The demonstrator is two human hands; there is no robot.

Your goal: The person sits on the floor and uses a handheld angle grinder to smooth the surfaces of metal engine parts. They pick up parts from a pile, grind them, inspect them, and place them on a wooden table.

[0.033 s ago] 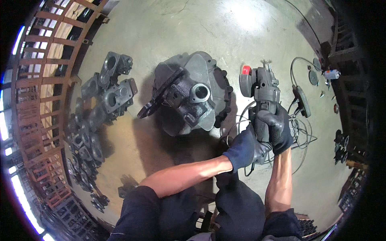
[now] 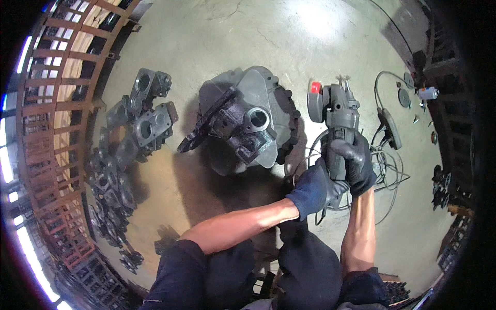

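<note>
Both hands wear dark gloves and hold a corded angle grinder (image 2: 342, 120) upright in the picture, to the right of a large casting. My right hand (image 2: 356, 164) wraps around its body from the right. My left hand (image 2: 316, 187) grips its lower end; some of those fingers are hidden behind the tool. A grey disc with a red patch (image 2: 314, 102) sits on the left of the grinder head, apart from the casting. The dark metal casting (image 2: 223, 120), with a round bored opening and a flange, rests on a wider grey lobed part (image 2: 261, 85).
Several flanged metal castings (image 2: 150, 125) lie at left beside a rusty slatted rack (image 2: 44, 106). Looped black cable (image 2: 393, 178), a second dark handheld tool (image 2: 388, 128), loose discs (image 2: 403, 98) and a small can (image 2: 428, 93) are on the floor at right.
</note>
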